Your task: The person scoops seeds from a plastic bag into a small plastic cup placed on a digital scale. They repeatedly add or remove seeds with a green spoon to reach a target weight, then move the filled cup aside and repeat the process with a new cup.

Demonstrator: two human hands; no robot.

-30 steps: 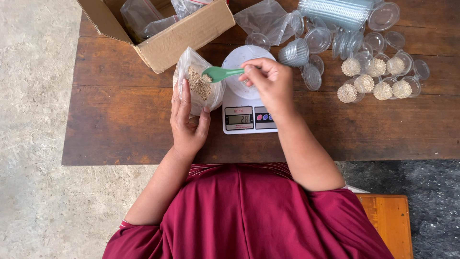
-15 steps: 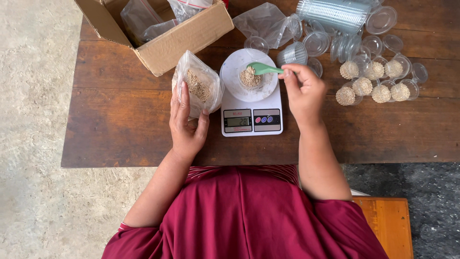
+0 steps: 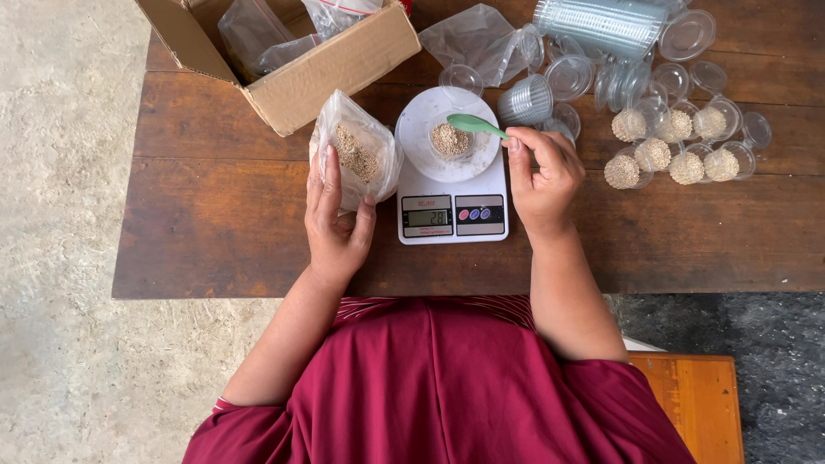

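Green spoon (image 3: 475, 125) drawn rightward in right hand (image 3: 541, 172) grip, left hand (image 3: 333, 215) apparently clasping seed bag (image 3: 354, 155)

Both bare forearms reach up from the bottom of the frame toward its middle. The left hand (image 3: 335, 215) sits left of centre, palm turned inward, fingers extended upward and lightly curled, thumb spread to the right. The right hand (image 3: 541, 172) sits right of centre, curled into a loose fist, thumb and forefinger pinched together at its upper left.
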